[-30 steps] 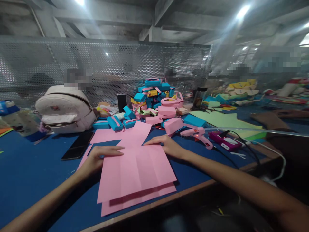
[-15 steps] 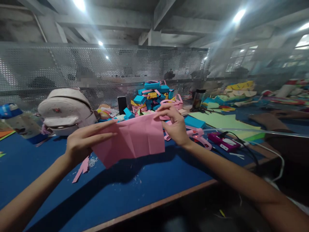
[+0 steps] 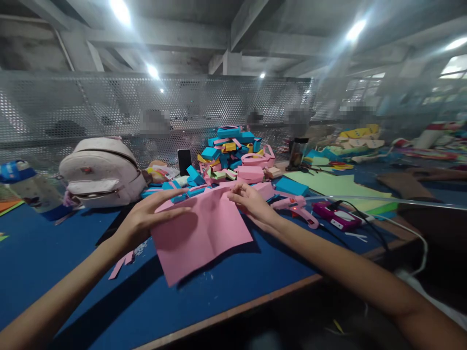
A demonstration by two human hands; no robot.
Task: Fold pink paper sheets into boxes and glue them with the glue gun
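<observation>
A pink sheet of paper [image 3: 204, 233] with faint creases tilts above the blue tabletop, its lower edge close to the surface. My left hand [image 3: 146, 214] grips its upper left edge, with fingers on both sides of the sheet. At the top right edge, my right hand [image 3: 251, 201] pinches the paper between thumb and fingertips, and the sheet puckers there. To the right of that hand lies a pink glue gun [image 3: 297, 208] with a small red light. Thin pink paper strips [image 3: 122, 265] rest on the table below my left wrist.
Behind the sheet rises a pile of blue, pink and yellow folded paper pieces [image 3: 233, 146]. A white backpack [image 3: 100, 172], a bottle [image 3: 32, 189] and a phone [image 3: 184, 162] stand leftward. A purple power strip [image 3: 337, 216] with cables and green paper sheets [image 3: 328, 187] lie right, near another person's arm [image 3: 408, 182].
The pink sheet has come lower and tilted, showing more of its face. My right hand has moved down and left along its top edge, and my left hand has shifted right.
</observation>
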